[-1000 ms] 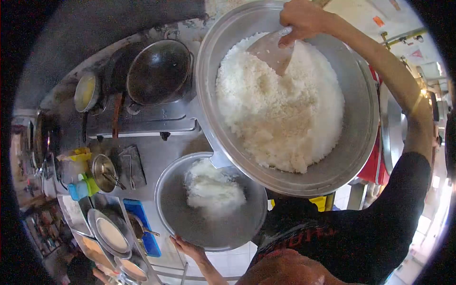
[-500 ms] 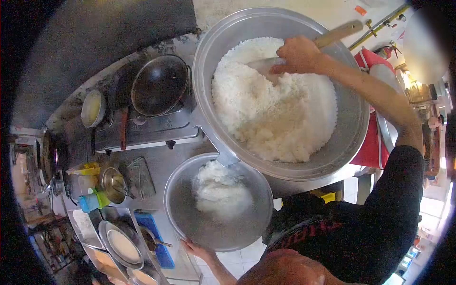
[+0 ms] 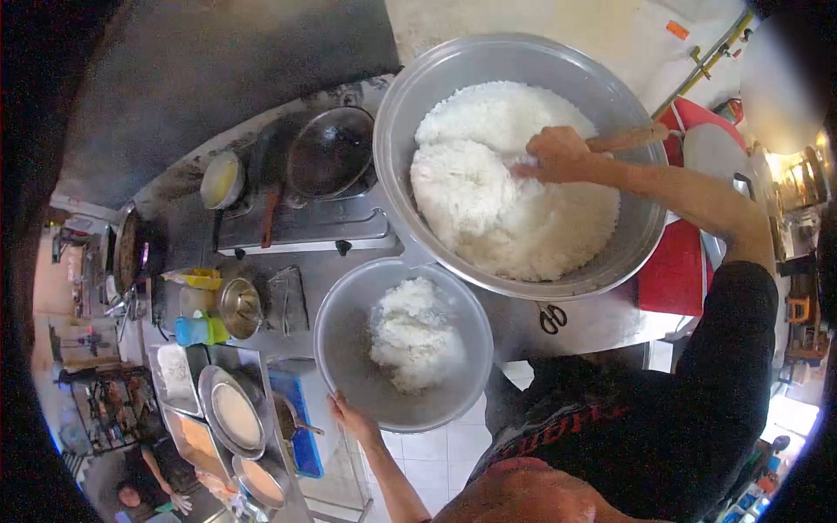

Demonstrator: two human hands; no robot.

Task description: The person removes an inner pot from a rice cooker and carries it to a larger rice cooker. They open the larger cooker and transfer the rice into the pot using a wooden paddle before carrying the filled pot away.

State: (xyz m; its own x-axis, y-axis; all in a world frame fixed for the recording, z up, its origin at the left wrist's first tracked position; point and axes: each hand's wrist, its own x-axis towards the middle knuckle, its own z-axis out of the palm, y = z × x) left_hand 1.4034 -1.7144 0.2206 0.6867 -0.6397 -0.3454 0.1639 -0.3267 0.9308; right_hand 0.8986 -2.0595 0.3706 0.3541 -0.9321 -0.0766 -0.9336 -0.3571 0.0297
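My right hand (image 3: 558, 157) is closed around a wooden paddle (image 3: 635, 137) over a large metal pot (image 3: 638, 248). White cooked rice (image 3: 466, 187) is heaped in the pot, and the paddle's blade is hidden by my hand and the rice. Below it, a smaller metal bowl (image 3: 342, 353) holds a mound of rice (image 3: 414, 340). My left hand (image 3: 353, 420) grips the bowl's outer rim at the lower left, with some fingers hidden beneath. The bowl's upper edge lies close against the pot's side.
Left of the pot, a dark wok (image 3: 330, 155) and a small pan (image 3: 222, 180) sit on a gas stove (image 3: 305, 228). Black scissors (image 3: 551, 318) lie under the pot's edge. Food trays (image 3: 193, 444) stand at lower left, with another person (image 3: 144, 488) beyond. A red cooler (image 3: 671, 270) is at right.
My right hand and the paddle have moved toward the middle of the rice, and the blade has gone out of sight. My left hand still holds the bowl. The whole view has shifted.
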